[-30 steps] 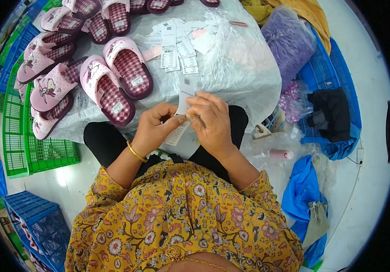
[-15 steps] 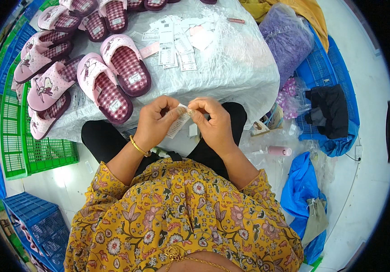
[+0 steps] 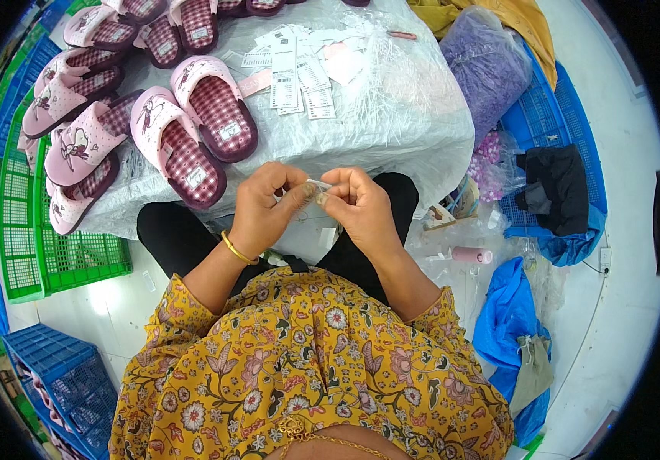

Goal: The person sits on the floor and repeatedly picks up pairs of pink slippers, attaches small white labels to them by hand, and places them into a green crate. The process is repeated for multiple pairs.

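In front of my lap, both hands pinch a small white paper tag (image 3: 318,183) between thumbs and fingers. My left hand (image 3: 263,205) holds its left end, and my right hand (image 3: 366,211) its right end. The tag is bent and seen nearly edge-on, with fingertips covering much of it. Beyond my hands lies a pair of pink slippers, the left one (image 3: 192,172) and the right one (image 3: 226,115), with burgundy checked insoles. More white printed tags (image 3: 284,90) are spread on the plastic-covered table (image 3: 391,157).
Several more pink slippers (image 3: 69,149) crowd the table's left side, above a green crate (image 3: 27,253). A blue crate (image 3: 54,353) stands at lower left. On the right are a bagged purple bundle (image 3: 487,65), another blue crate (image 3: 591,130), black cloth (image 3: 556,188) and blue plastic (image 3: 502,307).
The tag has turned and folded up between my fingertips; its printed face, which hung down before, no longer shows. My hands have barely shifted.
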